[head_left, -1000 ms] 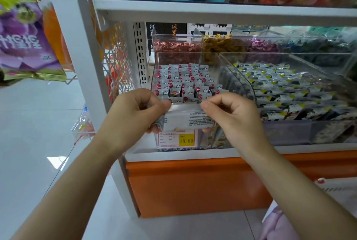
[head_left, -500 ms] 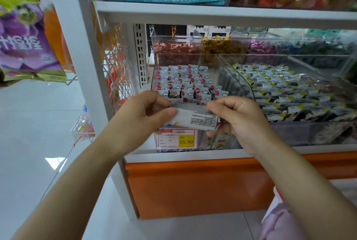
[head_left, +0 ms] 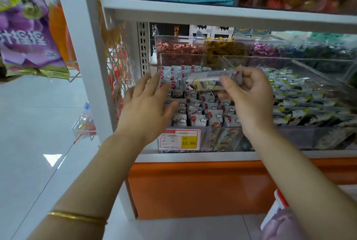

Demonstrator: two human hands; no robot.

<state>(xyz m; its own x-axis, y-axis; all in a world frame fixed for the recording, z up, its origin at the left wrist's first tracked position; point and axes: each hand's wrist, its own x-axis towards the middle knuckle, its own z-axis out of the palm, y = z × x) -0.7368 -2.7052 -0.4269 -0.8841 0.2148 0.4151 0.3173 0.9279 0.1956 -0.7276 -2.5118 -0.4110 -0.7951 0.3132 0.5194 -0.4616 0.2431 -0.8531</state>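
Right hand [head_left: 249, 100] pinches a snack packet [head_left: 212, 81] at frame centre above the clear bin [head_left: 212, 143] (packets stacked inside); left hand [head_left: 148, 106] spread flat, holding nothing.

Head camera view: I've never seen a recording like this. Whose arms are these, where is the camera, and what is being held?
There is no machine here. These are a person's two bare arms, seen by a wide-angle camera worn on their head, looking forward and down. The person faces a shop shelf that carries clear bins of small wrapped snacks. The nearest bin has a price tag reading 15.80 and is filled with rows of small white packets. The right hand pinches one longer snack packet between thumb and fingers, above that bin. The left hand is open with its fingers spread at the bin's left side and holds nothing; I cannot tell whether it touches the bin. A thin gold bracelet sits on the left forearm.
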